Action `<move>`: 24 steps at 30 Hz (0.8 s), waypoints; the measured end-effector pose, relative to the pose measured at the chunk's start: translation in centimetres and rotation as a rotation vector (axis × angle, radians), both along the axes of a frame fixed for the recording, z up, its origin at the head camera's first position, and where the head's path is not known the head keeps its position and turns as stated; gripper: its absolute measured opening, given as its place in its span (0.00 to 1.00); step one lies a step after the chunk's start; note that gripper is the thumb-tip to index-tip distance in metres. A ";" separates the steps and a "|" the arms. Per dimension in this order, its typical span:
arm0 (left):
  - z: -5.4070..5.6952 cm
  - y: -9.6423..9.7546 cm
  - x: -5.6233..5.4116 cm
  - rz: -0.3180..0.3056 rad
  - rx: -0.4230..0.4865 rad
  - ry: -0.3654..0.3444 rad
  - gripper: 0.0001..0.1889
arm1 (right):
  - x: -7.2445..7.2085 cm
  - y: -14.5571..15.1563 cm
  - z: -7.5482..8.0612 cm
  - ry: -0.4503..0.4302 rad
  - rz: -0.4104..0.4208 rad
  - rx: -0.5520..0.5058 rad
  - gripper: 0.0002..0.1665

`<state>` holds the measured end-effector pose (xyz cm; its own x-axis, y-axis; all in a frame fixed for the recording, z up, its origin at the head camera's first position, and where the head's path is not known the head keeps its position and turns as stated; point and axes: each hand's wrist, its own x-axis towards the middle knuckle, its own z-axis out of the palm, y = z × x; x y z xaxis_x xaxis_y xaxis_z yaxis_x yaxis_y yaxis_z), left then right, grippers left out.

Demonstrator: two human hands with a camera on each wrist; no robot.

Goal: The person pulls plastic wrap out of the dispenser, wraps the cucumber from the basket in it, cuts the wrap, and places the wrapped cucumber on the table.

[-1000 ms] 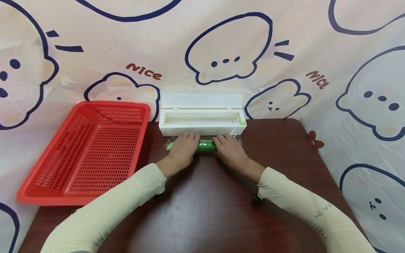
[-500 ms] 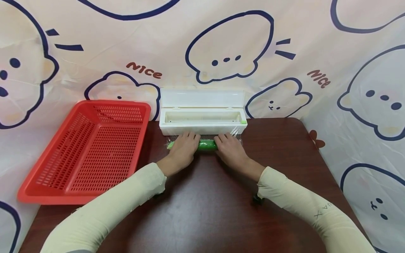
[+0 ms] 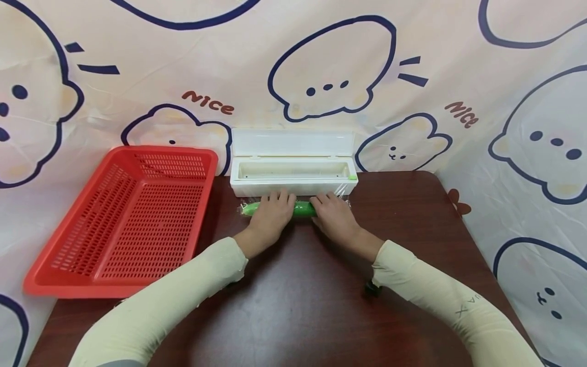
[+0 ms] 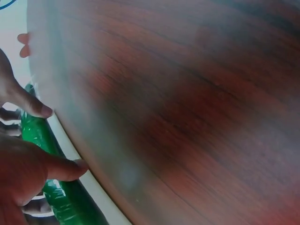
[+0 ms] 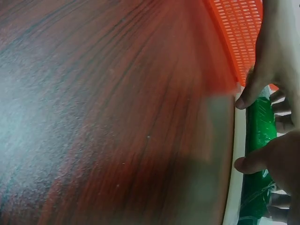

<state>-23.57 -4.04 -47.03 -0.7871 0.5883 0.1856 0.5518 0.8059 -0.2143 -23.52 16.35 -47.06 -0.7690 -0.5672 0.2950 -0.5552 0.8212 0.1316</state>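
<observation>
A green cucumber (image 3: 303, 209) in clear plastic wrap lies crosswise in front of the white cling film box (image 3: 293, 189). My left hand (image 3: 272, 216) grips it left of its middle, fingers over the far side. Toward its right end my right hand (image 3: 337, 218) holds it the same way, covering that end. Film (image 3: 340, 191) stretches from the box's front to the wrapped cucumber. In the left wrist view, both thumbs lie along the near side of the cucumber (image 4: 77, 204). The right wrist view shows the fingers bent round the cucumber (image 5: 261, 119) from beyond.
The box's lid (image 3: 293, 143) stands raised at the back against the patterned cloth (image 3: 330, 51). A red perforated basket (image 3: 151, 229) sits at the left of the dark wooden table (image 3: 302, 306). A small green piece (image 3: 352, 178) is on the box's right front rim.
My left hand has shifted slightly right along the cucumber, its fingers lifting and resettling, so more of the left end shows. My right hand has stayed nearly in place.
</observation>
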 end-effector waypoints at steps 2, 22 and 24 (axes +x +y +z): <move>-0.1 0.1 0.0 0.007 0.016 0.011 0.16 | -0.1 0.0 0.1 -0.025 -0.003 -0.012 0.23; 0.8 0.2 -0.2 0.015 0.104 -0.003 0.11 | -1.1 0.0 0.5 -0.188 -0.059 -0.051 0.26; 0.8 0.1 -0.2 0.017 0.123 -0.003 0.11 | -1.1 0.0 0.4 -0.187 -0.052 -0.055 0.27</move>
